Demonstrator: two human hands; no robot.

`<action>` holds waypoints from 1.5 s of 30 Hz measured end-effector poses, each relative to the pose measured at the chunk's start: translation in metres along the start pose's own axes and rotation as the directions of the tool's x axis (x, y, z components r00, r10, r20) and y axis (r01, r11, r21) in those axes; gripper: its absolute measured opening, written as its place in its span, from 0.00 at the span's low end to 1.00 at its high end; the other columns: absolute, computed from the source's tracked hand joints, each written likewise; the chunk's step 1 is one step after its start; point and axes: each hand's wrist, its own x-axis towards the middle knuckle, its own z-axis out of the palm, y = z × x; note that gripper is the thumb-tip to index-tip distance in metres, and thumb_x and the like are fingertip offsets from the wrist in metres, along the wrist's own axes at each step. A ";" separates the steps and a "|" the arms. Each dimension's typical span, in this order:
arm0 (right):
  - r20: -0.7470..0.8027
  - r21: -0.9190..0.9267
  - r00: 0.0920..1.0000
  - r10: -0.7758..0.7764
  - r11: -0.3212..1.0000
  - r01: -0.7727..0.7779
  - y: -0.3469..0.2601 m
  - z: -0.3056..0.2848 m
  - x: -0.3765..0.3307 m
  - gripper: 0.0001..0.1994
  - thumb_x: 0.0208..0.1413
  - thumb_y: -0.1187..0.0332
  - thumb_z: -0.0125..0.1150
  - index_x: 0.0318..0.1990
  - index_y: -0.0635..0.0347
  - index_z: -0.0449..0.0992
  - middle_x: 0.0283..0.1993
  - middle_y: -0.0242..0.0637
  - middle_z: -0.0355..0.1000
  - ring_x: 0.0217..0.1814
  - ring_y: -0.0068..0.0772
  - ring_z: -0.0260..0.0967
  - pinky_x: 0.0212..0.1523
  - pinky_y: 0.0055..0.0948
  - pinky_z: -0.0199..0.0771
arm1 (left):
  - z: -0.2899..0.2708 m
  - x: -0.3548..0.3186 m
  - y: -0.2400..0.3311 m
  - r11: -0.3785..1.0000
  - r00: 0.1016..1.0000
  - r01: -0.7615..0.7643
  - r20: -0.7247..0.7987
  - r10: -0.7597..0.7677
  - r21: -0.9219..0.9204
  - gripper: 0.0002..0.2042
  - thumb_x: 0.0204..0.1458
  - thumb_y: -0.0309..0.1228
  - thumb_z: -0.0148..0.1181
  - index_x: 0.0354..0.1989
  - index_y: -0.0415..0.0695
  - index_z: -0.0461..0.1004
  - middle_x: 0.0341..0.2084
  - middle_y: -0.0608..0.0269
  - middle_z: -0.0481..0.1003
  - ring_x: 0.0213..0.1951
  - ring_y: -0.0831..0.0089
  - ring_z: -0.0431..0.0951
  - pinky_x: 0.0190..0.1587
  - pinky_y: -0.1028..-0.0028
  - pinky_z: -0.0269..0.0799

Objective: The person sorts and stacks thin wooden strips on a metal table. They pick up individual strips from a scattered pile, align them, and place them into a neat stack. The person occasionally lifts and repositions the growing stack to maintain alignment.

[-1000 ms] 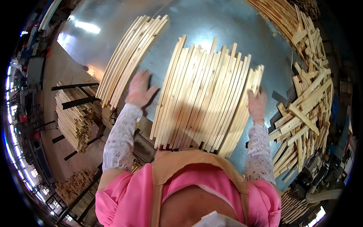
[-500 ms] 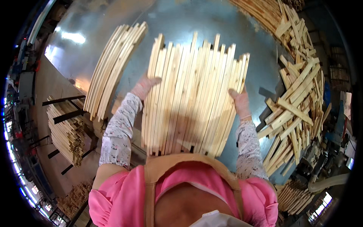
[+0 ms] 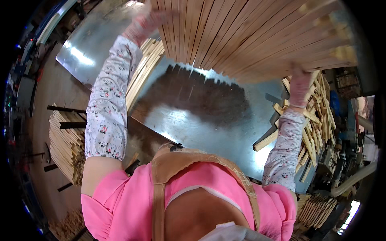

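A broad row of wooden strips (image 3: 225, 36) is lifted off the shiny metal table (image 3: 177, 124) and tilted up, its shadow falling on the metal below. My left hand (image 3: 148, 25) presses against the row's left side, slightly blurred, with the thumb over the nearest strips. At the right side and lower edge, my right hand (image 3: 300, 86) grips the same row. The strips' far ends run out of the picture at the top. A smaller group of pale strips (image 3: 144, 72) lies on the table beneath my left forearm.
A jumbled heap of wood pieces (image 3: 311, 124) lies along the table's right side. To the left, a stack of strips (image 3: 64, 144) rests among dark metal bars (image 3: 72, 125). More wood is piled at the lower right (image 3: 315, 211), near a pale hose (image 3: 354, 180).
Both hands have raised the row of strips off the table, away from my body and to the right, tilting it. The metal under it now shows.
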 end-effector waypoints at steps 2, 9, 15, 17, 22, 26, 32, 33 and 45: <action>0.113 0.350 0.958 0.262 0.892 -0.285 0.054 -0.003 -0.058 0.28 0.72 0.68 0.62 0.76 0.62 0.63 0.70 0.44 0.71 0.70 0.43 0.71 0.72 0.44 0.73 | -0.012 -0.016 -0.046 0.893 0.987 0.155 0.024 -0.159 -0.422 0.26 0.71 0.45 0.57 0.70 0.41 0.70 0.64 0.53 0.78 0.65 0.60 0.78 0.69 0.53 0.74; 0.108 0.385 0.691 0.715 0.611 -0.692 0.001 0.091 -0.226 0.37 0.77 0.47 0.49 0.84 0.56 0.51 0.83 0.41 0.58 0.84 0.39 0.55 0.83 0.41 0.56 | 0.012 -0.134 -0.175 0.442 0.952 -0.263 0.157 0.263 0.858 0.25 0.63 0.37 0.69 0.66 0.42 0.74 0.64 0.50 0.77 0.62 0.58 0.80 0.66 0.61 0.77; 0.357 -0.869 0.775 0.522 0.491 0.069 0.015 0.111 -0.363 0.33 0.71 0.52 0.58 0.74 0.67 0.66 0.70 0.59 0.73 0.73 0.61 0.68 0.71 0.47 0.71 | 0.010 -0.260 -0.196 0.019 0.802 0.061 -0.037 -0.597 0.998 0.40 0.61 0.18 0.53 0.83 0.50 0.49 0.77 0.55 0.65 0.75 0.58 0.67 0.78 0.62 0.61; 0.226 -0.875 0.682 0.696 0.452 -0.171 0.013 0.112 -0.366 0.29 0.71 0.56 0.56 0.71 0.68 0.70 0.67 0.57 0.76 0.69 0.59 0.73 0.68 0.45 0.73 | 0.010 -0.280 -0.190 0.028 0.794 0.081 -0.047 -0.607 0.996 0.40 0.60 0.16 0.51 0.83 0.51 0.51 0.76 0.56 0.66 0.74 0.58 0.68 0.77 0.63 0.61; -0.305 -0.127 0.553 0.775 0.543 -0.830 0.001 0.167 -0.402 0.24 0.67 0.63 0.49 0.62 0.68 0.80 0.58 0.51 0.83 0.60 0.50 0.79 0.64 0.39 0.74 | 0.031 -0.274 -0.204 -0.162 0.765 0.023 -0.122 -0.633 0.986 0.34 0.68 0.26 0.48 0.82 0.57 0.51 0.73 0.65 0.71 0.75 0.64 0.67 0.78 0.61 0.57; -0.313 -0.109 0.442 0.841 0.430 -0.896 0.014 0.179 -0.387 0.26 0.65 0.59 0.54 0.62 0.71 0.79 0.58 0.54 0.82 0.61 0.51 0.79 0.66 0.38 0.73 | 0.020 -0.258 -0.219 -0.395 0.789 -0.094 -0.174 -0.589 0.914 0.30 0.72 0.33 0.39 0.83 0.60 0.52 0.81 0.66 0.60 0.82 0.66 0.54 0.84 0.57 0.38; -0.212 -0.339 0.586 0.782 0.503 -0.795 0.064 0.151 -0.368 0.23 0.63 0.57 0.61 0.60 0.61 0.80 0.55 0.59 0.81 0.61 0.61 0.75 0.63 0.49 0.73 | 0.008 -0.250 -0.232 -0.340 0.871 -0.030 -0.143 -0.471 0.940 0.28 0.68 0.33 0.46 0.78 0.56 0.62 0.73 0.67 0.71 0.78 0.63 0.62 0.82 0.56 0.45; -0.143 -0.505 0.671 0.727 0.530 -0.681 0.059 0.155 -0.331 0.22 0.63 0.58 0.61 0.60 0.60 0.80 0.54 0.56 0.81 0.61 0.58 0.75 0.63 0.48 0.74 | 0.008 -0.258 -0.222 -0.344 0.880 -0.017 -0.149 -0.451 0.939 0.27 0.68 0.34 0.47 0.77 0.55 0.64 0.70 0.67 0.74 0.76 0.63 0.64 0.81 0.56 0.47; 0.594 -0.800 0.680 0.430 0.408 0.441 0.198 0.226 -0.055 0.22 0.69 0.48 0.53 0.57 0.51 0.85 0.61 0.38 0.80 0.74 0.44 0.65 0.70 0.52 0.67 | 0.229 -0.277 -0.241 0.171 0.953 0.145 -0.091 -0.290 0.974 0.43 0.57 0.49 0.71 0.80 0.52 0.59 0.77 0.56 0.60 0.79 0.56 0.55 0.83 0.53 0.45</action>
